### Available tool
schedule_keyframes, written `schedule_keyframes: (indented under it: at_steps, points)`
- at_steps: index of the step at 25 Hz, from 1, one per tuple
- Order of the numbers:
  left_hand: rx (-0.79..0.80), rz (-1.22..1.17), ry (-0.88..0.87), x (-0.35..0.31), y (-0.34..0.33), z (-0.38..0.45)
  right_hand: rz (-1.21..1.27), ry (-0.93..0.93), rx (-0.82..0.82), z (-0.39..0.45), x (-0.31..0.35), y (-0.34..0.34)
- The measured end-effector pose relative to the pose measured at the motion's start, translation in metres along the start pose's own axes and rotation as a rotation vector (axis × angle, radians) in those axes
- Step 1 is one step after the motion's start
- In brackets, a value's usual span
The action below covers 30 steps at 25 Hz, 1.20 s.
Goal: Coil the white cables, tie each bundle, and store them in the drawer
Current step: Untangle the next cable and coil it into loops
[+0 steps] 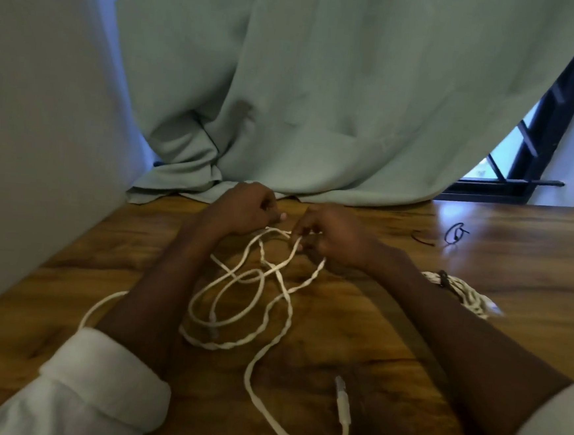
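Judging by how things lie, the task is partway through: one tied bundle of white cable (458, 292), cinched with a dark tie, rests on the brown wooden table (515, 269) at about three o'clock, just beside the right forearm, while a long loose white cable (258, 304) sprawls at the centre, uncoiled. It still needs coiling and tying, then both need storing; no drawer is in view. Spare black ties (456, 233) lie at two o'clock, well apart from the hands. The left hand (245, 210) has its fingers curled, seemingly pinching a strand at twelve o'clock, though the contact is partly hidden; the right hand (329, 234) pinches a loop of the same cable. This cable looks soft and slightly twisted, crossing itself in tangled loops, with a pale plug end (342, 393) lying at six o'clock.
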<state>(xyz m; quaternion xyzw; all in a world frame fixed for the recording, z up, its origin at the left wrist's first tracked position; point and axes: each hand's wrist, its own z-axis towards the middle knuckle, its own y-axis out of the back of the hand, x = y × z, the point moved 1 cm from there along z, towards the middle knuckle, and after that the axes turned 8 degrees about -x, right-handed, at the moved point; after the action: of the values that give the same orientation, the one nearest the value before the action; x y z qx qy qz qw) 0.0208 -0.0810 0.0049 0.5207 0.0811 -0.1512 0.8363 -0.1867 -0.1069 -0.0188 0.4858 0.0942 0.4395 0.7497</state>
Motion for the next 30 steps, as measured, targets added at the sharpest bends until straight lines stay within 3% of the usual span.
schedule_keyframes:
  at_steps: [3, 7, 10, 13, 18, 21, 25, 30]
  points:
    - [-0.011, -0.223, 0.008, -0.014, 0.012, -0.005, -0.019, -0.180, -0.234, 0.009, -0.010, -0.006]
    - [0.265, -0.236, 0.011, -0.019, 0.022, -0.010, 0.138, -0.469, -0.526, 0.011, -0.019, -0.004]
    - [0.086, -0.324, -0.039, -0.009, 0.019, -0.006, 0.269, -0.573, -0.633, 0.011, -0.027, 0.005]
    - [-0.189, -0.541, -0.016, -0.005, 0.020, -0.004, 0.255, -0.468, -0.559, 0.010, -0.021, 0.003]
    - [-0.243, -0.642, -0.069, -0.019, 0.018, -0.003, 0.465, -0.170, -0.580, 0.012, 0.005, 0.003]
    - [-0.136, -0.584, -0.081, -0.016, 0.015, -0.002, 0.715, -0.255, -0.705, 0.012, -0.003, 0.011]
    - [-0.061, -0.364, -0.098, 0.000, 0.001, -0.001, 1.011, -0.291, -0.748, 0.012, -0.002, 0.020]
    - [-0.231, -0.176, -0.061, 0.019, -0.004, 0.000, 1.275, -0.333, -0.898, 0.011, -0.006, 0.040]
